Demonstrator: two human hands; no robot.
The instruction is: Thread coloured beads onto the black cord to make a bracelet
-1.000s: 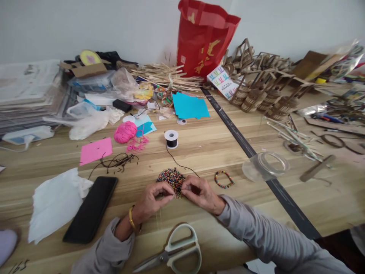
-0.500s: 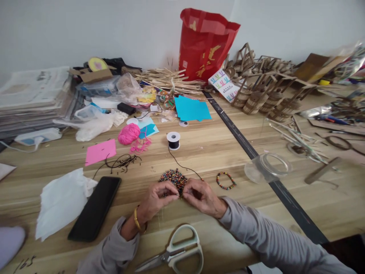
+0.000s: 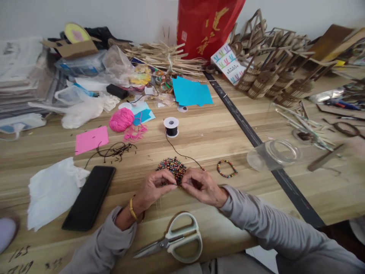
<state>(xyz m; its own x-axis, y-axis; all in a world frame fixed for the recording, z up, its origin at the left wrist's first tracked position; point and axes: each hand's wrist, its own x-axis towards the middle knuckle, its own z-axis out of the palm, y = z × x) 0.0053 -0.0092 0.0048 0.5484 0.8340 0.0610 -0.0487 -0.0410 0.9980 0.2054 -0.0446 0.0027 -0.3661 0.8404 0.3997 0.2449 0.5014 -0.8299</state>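
Over the near edge of a pile of small multicoloured beads [image 3: 172,166], my two hands meet almost fingertip to fingertip. My left hand [image 3: 154,187] pinches something tiny that looks like a bead between thumb and forefinger. The fingers of my right hand [image 3: 203,187] are closed on a thin black cord [image 3: 182,154], which runs back to a white spool [image 3: 171,127] of the same cord. A few beads show on the cord where it enters the right hand; its tip is hidden. Right of that hand lies a beaded bracelet [image 3: 227,169].
Scissors [image 3: 182,238] lie close below my hands. A black phone [image 3: 89,198] and white tissue [image 3: 54,192] are at left, pink yarn [image 3: 121,119] and blue paper [image 3: 191,91] further back. A clear plastic lid [image 3: 264,156] rests across the dark strip at right.
The camera view has tipped down and shifted, so the table's things sit higher in the picture. Both hands keep nearly the same pinch over the beads.
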